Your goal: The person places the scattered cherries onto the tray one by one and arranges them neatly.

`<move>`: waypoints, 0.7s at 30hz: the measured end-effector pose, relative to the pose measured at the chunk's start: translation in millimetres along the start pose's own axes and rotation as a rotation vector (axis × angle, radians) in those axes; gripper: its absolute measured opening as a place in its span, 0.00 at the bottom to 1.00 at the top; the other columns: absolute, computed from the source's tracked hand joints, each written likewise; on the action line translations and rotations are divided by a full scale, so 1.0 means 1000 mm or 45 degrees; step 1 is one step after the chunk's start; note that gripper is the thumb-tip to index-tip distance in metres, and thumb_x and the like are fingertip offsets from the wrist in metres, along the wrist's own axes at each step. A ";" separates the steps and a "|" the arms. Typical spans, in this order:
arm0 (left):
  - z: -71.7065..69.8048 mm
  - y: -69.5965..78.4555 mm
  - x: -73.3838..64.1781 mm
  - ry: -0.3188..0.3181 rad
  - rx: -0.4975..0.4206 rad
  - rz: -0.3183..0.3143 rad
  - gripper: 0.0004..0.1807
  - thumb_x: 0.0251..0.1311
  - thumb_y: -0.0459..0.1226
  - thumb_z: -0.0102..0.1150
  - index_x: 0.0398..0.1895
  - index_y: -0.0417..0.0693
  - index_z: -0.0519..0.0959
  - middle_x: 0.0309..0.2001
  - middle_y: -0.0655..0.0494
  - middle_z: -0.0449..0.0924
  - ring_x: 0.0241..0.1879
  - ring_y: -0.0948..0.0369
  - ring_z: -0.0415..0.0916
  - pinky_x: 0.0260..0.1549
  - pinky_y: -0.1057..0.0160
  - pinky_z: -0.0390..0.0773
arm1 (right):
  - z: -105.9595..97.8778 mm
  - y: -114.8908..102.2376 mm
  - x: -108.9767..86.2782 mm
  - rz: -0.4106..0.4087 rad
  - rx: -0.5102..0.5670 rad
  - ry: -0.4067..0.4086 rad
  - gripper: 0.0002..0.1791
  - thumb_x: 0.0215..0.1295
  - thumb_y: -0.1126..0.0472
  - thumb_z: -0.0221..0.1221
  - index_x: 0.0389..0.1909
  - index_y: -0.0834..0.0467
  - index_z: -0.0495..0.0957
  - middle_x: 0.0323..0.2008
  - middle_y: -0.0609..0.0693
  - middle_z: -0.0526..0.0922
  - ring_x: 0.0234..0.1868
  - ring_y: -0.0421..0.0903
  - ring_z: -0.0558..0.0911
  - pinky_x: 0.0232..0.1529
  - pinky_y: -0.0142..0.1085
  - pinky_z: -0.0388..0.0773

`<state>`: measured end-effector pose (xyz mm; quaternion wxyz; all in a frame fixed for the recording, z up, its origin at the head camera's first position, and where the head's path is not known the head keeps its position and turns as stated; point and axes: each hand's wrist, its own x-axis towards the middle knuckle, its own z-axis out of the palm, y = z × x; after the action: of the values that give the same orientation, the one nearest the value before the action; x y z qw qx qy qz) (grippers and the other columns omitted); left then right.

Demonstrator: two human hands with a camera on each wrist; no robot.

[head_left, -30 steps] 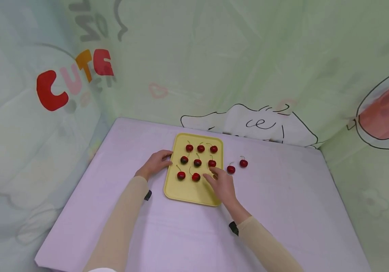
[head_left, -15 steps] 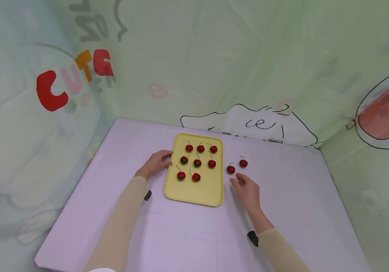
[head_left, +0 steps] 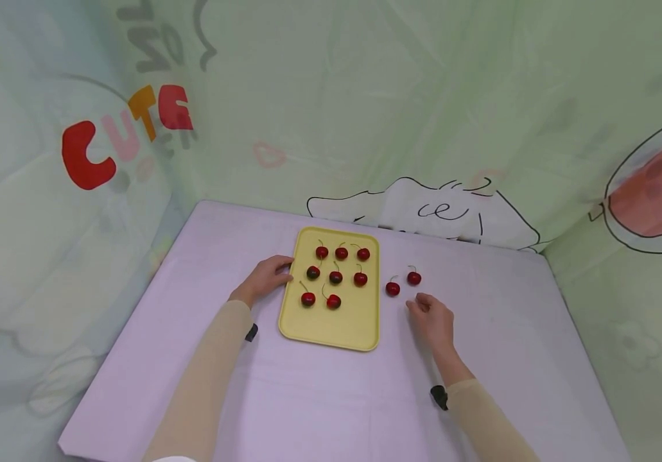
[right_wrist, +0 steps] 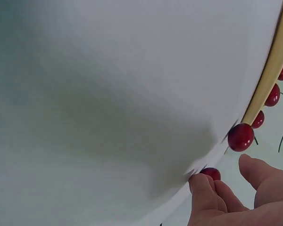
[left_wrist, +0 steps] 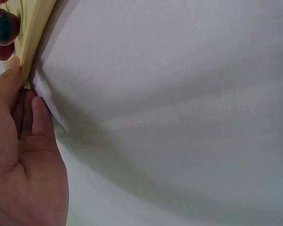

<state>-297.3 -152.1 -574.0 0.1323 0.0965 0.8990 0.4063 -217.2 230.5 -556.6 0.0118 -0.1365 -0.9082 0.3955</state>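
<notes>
My left hand [head_left: 266, 277] holds the left rim of a yellow tray [head_left: 331, 328]; in the left wrist view the thumb lies on the rim, the other fingers against its outer side. Several dark red cherries with stems lie on the tray in rows, among them a front cherry [head_left: 333, 301]. To the tray's right, my right hand [head_left: 433, 321] is over the table with nothing in its grasp, thumb and fingers apart in the right wrist view. Just beyond its fingertips lie two loose cherries, a nearer cherry [head_left: 392, 289] and a farther cherry [head_left: 414, 278].
A pale lilac cloth covers the table [head_left: 319, 410]. Printed fabric walls [head_left: 365, 115] stand along its back and sides. The tray's front part [left_wrist: 37, 28] shows at the upper left of the left wrist view.
My right hand has moved from over the tray's right edge to the right, onto the table side by the loose cherries. The left hand and the tray have stayed still.
</notes>
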 end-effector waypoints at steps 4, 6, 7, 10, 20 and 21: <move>0.000 0.000 0.000 -0.004 0.003 0.000 0.28 0.68 0.39 0.58 0.70 0.44 0.67 0.69 0.49 0.66 0.71 0.53 0.59 0.70 0.57 0.60 | 0.003 0.007 0.014 0.044 0.028 0.007 0.26 0.70 0.54 0.58 0.63 0.65 0.71 0.60 0.63 0.75 0.61 0.59 0.74 0.61 0.48 0.74; 0.000 0.001 -0.001 -0.003 -0.005 -0.004 0.28 0.68 0.39 0.58 0.70 0.44 0.67 0.69 0.49 0.66 0.71 0.53 0.59 0.70 0.57 0.60 | 0.005 0.010 0.021 0.076 0.051 0.002 0.29 0.70 0.52 0.58 0.67 0.63 0.69 0.64 0.62 0.73 0.64 0.58 0.72 0.62 0.48 0.73; 0.000 0.001 -0.001 -0.001 -0.005 0.001 0.28 0.68 0.39 0.58 0.70 0.44 0.67 0.69 0.48 0.66 0.71 0.53 0.59 0.70 0.56 0.60 | 0.006 0.012 0.025 0.085 0.069 -0.003 0.31 0.70 0.52 0.58 0.68 0.63 0.67 0.65 0.62 0.71 0.65 0.58 0.71 0.63 0.47 0.72; 0.000 0.001 -0.001 -0.001 -0.015 0.003 0.28 0.68 0.39 0.58 0.70 0.44 0.67 0.69 0.48 0.66 0.71 0.53 0.59 0.70 0.56 0.60 | 0.009 0.016 0.036 0.101 0.131 -0.014 0.35 0.70 0.51 0.58 0.72 0.62 0.61 0.69 0.60 0.66 0.69 0.56 0.67 0.65 0.45 0.69; 0.000 -0.001 -0.001 0.014 0.007 0.036 0.28 0.68 0.38 0.58 0.69 0.43 0.68 0.68 0.47 0.67 0.70 0.52 0.60 0.69 0.56 0.60 | 0.018 0.011 0.059 0.071 0.230 0.027 0.39 0.69 0.51 0.59 0.75 0.61 0.56 0.72 0.60 0.60 0.72 0.53 0.62 0.69 0.44 0.64; 0.000 0.000 -0.001 0.014 0.007 0.039 0.28 0.68 0.38 0.58 0.69 0.42 0.68 0.68 0.47 0.67 0.70 0.52 0.60 0.69 0.56 0.60 | 0.019 0.010 0.060 0.067 0.224 0.037 0.38 0.70 0.52 0.58 0.75 0.61 0.56 0.72 0.60 0.60 0.72 0.53 0.62 0.69 0.43 0.64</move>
<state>-296.3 -152.4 -573.6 0.1207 0.1084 0.8992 0.4062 -275.4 239.0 -581.4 0.0264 -0.1645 -0.8658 0.4719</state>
